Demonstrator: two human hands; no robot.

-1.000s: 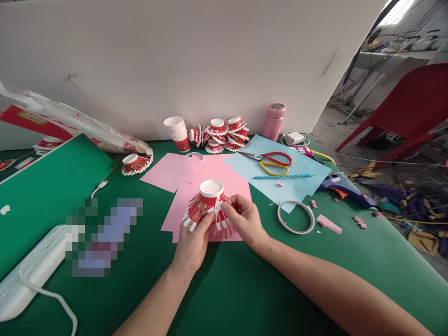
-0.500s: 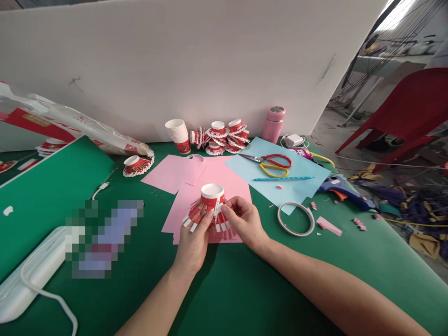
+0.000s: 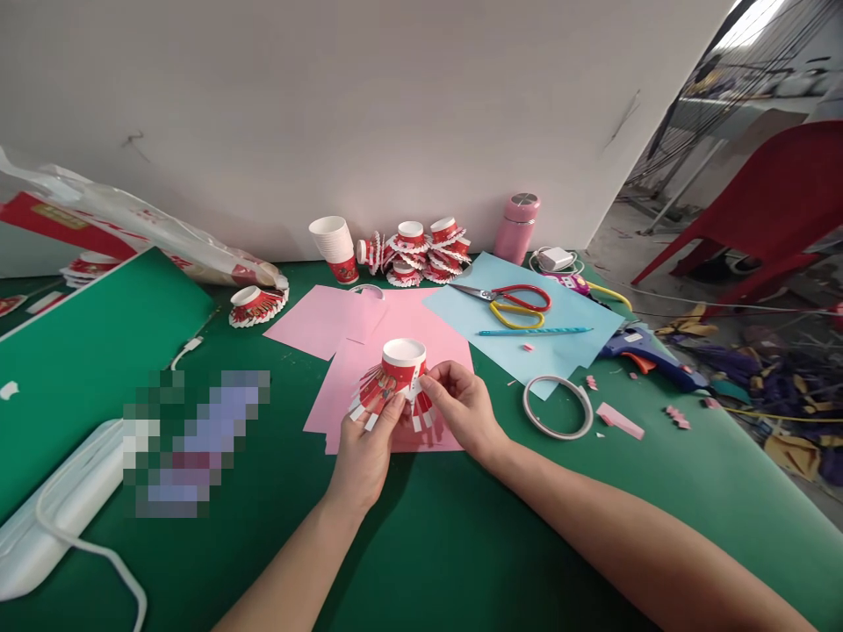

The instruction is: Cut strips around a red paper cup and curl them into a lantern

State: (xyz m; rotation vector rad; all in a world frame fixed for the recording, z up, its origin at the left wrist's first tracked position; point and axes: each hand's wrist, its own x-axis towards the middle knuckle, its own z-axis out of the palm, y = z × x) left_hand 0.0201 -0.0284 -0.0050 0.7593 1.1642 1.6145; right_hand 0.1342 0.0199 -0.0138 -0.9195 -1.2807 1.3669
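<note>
A red-and-white paper cup (image 3: 403,364), its side cut into strips that fan out, is held upside down above the pink paper sheets (image 3: 421,320). My left hand (image 3: 365,448) is closed on its lower left side, the thumb pressed on the strips at the front. At the cup's right side, the thumb and fingers of my right hand (image 3: 461,399) pinch a strip near the cup's base. Behind them stand several similar fringed cups (image 3: 412,250) in a pile, and a stack of uncut cups (image 3: 333,246).
Scissors (image 3: 520,303) and a blue pencil (image 3: 535,332) lie on light blue paper (image 3: 572,307). Right of my hands are a tape roll (image 3: 558,408), pink scraps (image 3: 620,421) and a glue gun (image 3: 652,355). A pink bottle (image 3: 517,228) stands behind; a laptop (image 3: 98,325) and white power strip (image 3: 59,500) sit left.
The cup has moved slightly right and up and turned a little in my hands. My right fingers remain at its right side. The whole view has shifted slightly.
</note>
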